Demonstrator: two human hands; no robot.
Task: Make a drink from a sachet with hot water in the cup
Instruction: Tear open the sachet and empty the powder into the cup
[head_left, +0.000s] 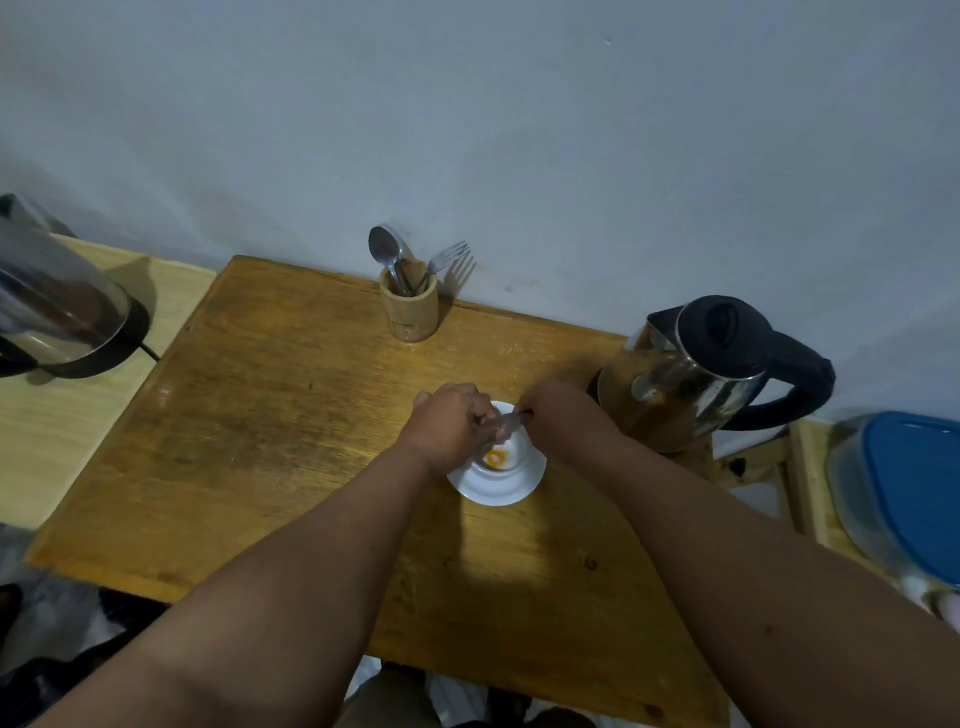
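A white cup (511, 453) stands on a white saucer (496, 491) in the middle of the wooden table (291, 415). Orange powder (496, 457) lies in the cup's bottom. Both hands meet right over the cup. My left hand (452, 421) and my right hand (563, 413) pinch a small silvery sachet (506, 423) between them, one at each end. The sachet is mostly hidden by the fingers. A steel kettle (691, 384) with a black lid and handle stands just right of my right hand.
A wooden holder (409, 306) with spoons and a fork stands at the table's back edge by the wall. Another kettle (57, 306) sits on a lighter table at the left. A plastic box with a blue lid (904, 499) is at the right.
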